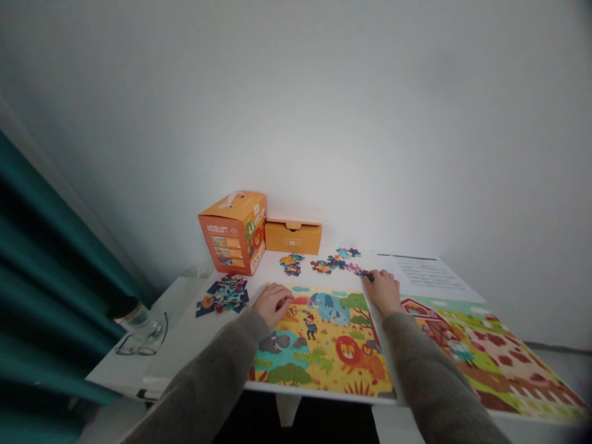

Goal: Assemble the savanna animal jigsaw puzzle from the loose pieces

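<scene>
My left hand [274, 303] rests at the upper left corner of an assembled animal puzzle [319, 351], its fingers curled and no piece visible in them. Beyond the puzzle's upper right corner, my right hand [385, 291] has its fingers closed on a dark puzzle piece [367, 275] at the table surface. Pink puzzle pieces [353, 268] lie just left of those fingertips. Farther left are brown and orange puzzle pieces [320, 266] and a small pile of puzzle pieces [291, 264]. A larger pile of dark blue pieces [225, 295] sits left of my left hand.
An orange puzzle box [235, 231] and a low yellow box [293, 237] stand at the back against the wall. Right of my right arm lie a printed sheet [425, 274] and a farm puzzle [499, 357]. Glasses [139, 350] and a dark-lidded jar [139, 317] are far left.
</scene>
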Tool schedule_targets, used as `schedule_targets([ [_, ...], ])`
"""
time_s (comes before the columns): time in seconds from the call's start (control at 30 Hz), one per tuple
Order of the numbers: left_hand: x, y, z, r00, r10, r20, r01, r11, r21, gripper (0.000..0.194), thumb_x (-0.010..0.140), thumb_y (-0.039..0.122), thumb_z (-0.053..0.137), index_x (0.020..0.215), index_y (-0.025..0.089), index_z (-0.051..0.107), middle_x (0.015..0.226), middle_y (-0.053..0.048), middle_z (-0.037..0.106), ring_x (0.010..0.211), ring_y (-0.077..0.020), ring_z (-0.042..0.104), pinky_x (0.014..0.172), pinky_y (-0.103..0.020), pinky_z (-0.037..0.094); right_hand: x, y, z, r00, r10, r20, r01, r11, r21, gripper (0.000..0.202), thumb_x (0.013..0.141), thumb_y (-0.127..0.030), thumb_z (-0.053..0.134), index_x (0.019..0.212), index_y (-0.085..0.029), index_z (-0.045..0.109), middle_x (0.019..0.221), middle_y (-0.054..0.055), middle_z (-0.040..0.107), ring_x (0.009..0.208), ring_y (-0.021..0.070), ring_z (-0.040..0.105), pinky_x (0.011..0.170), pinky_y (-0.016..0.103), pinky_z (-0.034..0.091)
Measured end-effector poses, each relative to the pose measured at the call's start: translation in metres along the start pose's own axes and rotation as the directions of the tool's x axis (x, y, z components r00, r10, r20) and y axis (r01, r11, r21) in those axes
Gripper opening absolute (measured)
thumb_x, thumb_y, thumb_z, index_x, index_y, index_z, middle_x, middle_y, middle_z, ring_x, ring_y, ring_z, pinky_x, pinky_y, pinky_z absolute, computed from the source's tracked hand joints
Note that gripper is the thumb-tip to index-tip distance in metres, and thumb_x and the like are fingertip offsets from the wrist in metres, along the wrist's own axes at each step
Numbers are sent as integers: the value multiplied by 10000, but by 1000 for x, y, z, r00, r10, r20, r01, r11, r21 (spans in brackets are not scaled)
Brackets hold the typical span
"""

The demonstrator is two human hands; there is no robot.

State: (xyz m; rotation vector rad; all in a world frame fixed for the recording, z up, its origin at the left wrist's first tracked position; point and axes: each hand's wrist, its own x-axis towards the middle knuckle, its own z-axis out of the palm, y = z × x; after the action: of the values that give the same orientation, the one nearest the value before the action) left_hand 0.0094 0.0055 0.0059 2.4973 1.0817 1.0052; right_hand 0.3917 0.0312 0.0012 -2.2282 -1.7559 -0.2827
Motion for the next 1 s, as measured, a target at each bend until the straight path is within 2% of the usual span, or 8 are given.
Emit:
schedule_targets([
  [0.17,-5,1,-6,998,-53,-31,56,992,110,178,918,181,503,895,214,677,920,-53,704,943,-231,608,851,-402,450,3,3,3,997,-78,-18,79,993,85,353,992,-264,411,1239,-194,653,1073,129,635,1030,271,563,882,380,371],
  [0.27,-4,1,-5,998,-63,-27,66,991,119,179,916,175,500,904,217,673,941,-48,704,951,-223,604,860,-388,449,5,1,5,981,-177,-78,190,959,209,364,972,-195,385,1195,-165,672,1050,124,657,998,247,582,888,357,405],
  [0.33,-4,1,-4,997,-68,-21,70,991,117,183,916,173,496,905,216,674,944,-45,703,954,-220,603,866,-379,448,4,-5,5,945,-303,-119,325,900,290,345,956,-185,398,1145,-154,685,1062,124,667,1013,243,584,913,353,424],
  [0.43,-6,2,-2,996,-86,-24,88,990,114,188,919,172,491,902,214,674,943,-44,701,954,-216,603,870,-372,444,0,-20,2,855,-502,-133,515,790,332,329,947,-194,413,1118,-170,692,1109,115,672,1080,247,571,992,386,412],
  [0.53,-3,1,-5,993,-118,-11,118,981,157,183,913,184,500,945,220,676,974,-49,690,977,-224,596,888,-377,439,-5,-35,-2,802,-591,-80,583,748,318,323,964,-259,436,1157,-183,684,1165,115,654,1103,252,559,1008,410,410],
  [0.7,33,-10,-13,967,-244,67,209,920,331,254,852,259,576,1092,237,657,1114,-75,638,1081,-264,567,958,-392,440,-11,-41,-1,851,-523,-48,514,810,282,343,979,-364,453,1178,-210,687,1208,118,626,1138,276,531,1011,444,395],
  [0.87,83,-34,-5,879,-452,153,351,830,433,297,825,328,603,1106,233,617,1216,-106,606,1122,-298,577,972,-415,454,-15,-38,0,883,-469,-17,455,846,277,365,978,-430,463,1207,-247,680,1242,102,621,1165,288,506,993,451,385],
  [1.0,101,-51,8,881,-444,164,344,838,424,483,778,298,670,1228,169,550,1232,-167,614,1176,-329,554,1008,-445,438,-16,-39,-2,888,-459,-10,440,847,299,345,981,-414,459,1171,-245,691,1237,93,633,1167,276,506,996,437,375],
])
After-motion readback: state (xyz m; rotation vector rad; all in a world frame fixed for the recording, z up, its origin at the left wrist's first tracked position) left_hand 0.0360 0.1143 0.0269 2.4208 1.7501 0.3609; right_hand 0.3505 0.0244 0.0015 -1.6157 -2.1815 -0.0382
